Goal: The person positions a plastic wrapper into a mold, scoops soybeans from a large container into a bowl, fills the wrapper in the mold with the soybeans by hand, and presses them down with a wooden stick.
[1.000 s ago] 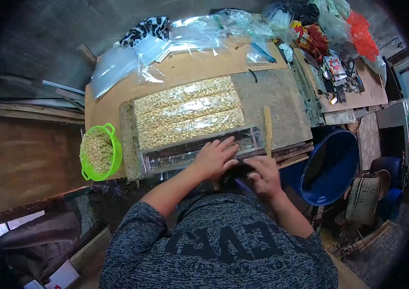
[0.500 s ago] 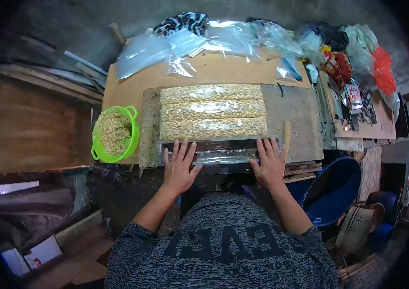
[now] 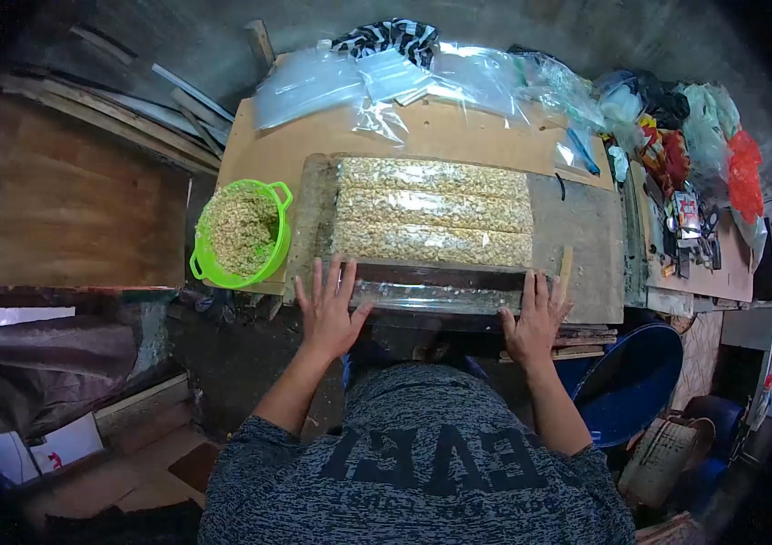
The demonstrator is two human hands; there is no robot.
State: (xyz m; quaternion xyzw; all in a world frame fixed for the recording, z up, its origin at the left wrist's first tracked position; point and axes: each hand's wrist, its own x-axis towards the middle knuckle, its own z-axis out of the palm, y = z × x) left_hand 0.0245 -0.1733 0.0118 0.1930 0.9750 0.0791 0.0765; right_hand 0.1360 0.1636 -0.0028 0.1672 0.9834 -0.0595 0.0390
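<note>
Three long bars of pale puffed grain (image 3: 433, 206) in clear wrap lie side by side on a grey board (image 3: 577, 218). Along their near side runs a dark strip with clear plastic (image 3: 440, 295) over it. At its left end my left hand (image 3: 327, 313) lies with fingers spread. My right hand (image 3: 534, 320) rests at the right end, fingers apart, beside a narrow wooden stick (image 3: 566, 271). Neither hand is wrapped around anything. To the left, a green basket (image 3: 283, 238) holds loose puffed grain (image 3: 238, 227).
Clear plastic bags (image 3: 309, 88) and a striped cloth (image 3: 390, 38) lie at the back of the table. On the right are a red bag (image 3: 745, 175), small tools and packets. A blue barrel (image 3: 636, 386) stands below the right edge; planks (image 3: 123, 123) lie at left.
My hands moved apart from near the strip's right end to its two ends, and both now lie spread. The view has shifted, so the table appears further right.
</note>
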